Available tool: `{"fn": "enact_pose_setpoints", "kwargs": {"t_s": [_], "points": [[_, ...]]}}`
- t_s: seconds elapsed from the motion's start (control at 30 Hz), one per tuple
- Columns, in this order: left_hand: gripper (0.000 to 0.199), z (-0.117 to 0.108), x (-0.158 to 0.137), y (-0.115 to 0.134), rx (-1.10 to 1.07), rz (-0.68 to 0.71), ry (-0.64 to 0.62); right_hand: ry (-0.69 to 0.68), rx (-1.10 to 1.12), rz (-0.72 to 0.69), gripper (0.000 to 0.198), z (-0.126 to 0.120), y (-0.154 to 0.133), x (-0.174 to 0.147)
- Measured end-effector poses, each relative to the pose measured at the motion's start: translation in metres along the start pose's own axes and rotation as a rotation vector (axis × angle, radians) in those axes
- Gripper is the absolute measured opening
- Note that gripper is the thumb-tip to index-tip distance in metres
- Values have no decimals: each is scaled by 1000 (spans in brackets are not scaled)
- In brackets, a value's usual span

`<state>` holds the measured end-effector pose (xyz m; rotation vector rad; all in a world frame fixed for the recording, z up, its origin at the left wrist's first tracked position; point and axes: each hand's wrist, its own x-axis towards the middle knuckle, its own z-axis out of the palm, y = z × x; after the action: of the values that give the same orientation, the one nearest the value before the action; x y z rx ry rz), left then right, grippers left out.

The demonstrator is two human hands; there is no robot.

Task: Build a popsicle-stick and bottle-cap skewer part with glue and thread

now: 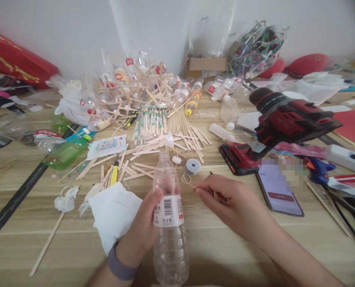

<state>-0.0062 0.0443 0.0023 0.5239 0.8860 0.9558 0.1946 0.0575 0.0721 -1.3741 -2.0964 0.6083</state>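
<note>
My left hand [149, 221] is wrapped around a clear plastic water bottle [171, 247] with a white label. The bottle stands upright and has no cap, its neck pointing away from me. Just right of it, my right hand [228, 199] pinches a thin tan rubber band [187, 179] between thumb and forefinger, and its loop hangs out toward the bottle without touching it. Something dark and red shows in part beneath the right fingers; I cannot make out what it is. Beyond the loop are a clear spool [193, 166] and a small white cap [176, 160].
A red cordless drill [273, 119] stands at right, near a phone [281, 191] and a blue glue gun [319, 165]. Wooden sticks [141, 163] and several bottles are heaped at the back. White paper [114, 211] and a yellow-handled knife [114, 173] lie at left.
</note>
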Motion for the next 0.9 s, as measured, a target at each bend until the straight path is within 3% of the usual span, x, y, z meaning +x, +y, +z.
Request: {"fn": "enact_pose_setpoints", "kwargs": {"t_s": [0.23,0.57,0.67,0.8,0.9], "points": [[40,5,-2,3,73,19,18,-81,4,-11,23,1,-1,3],[47,13,-1,5,-18,11,-94,-154,-36,48,28,4,4,7],[52,14,-1,3,16,10,-91,-93,69,100,24,11,4,6],[64,14,-1,1,2,-8,-77,-50,276,246,46,22,9,2],[65,14,-2,0,-22,-16,-96,-94,432,302,49,25,14,4]]}}
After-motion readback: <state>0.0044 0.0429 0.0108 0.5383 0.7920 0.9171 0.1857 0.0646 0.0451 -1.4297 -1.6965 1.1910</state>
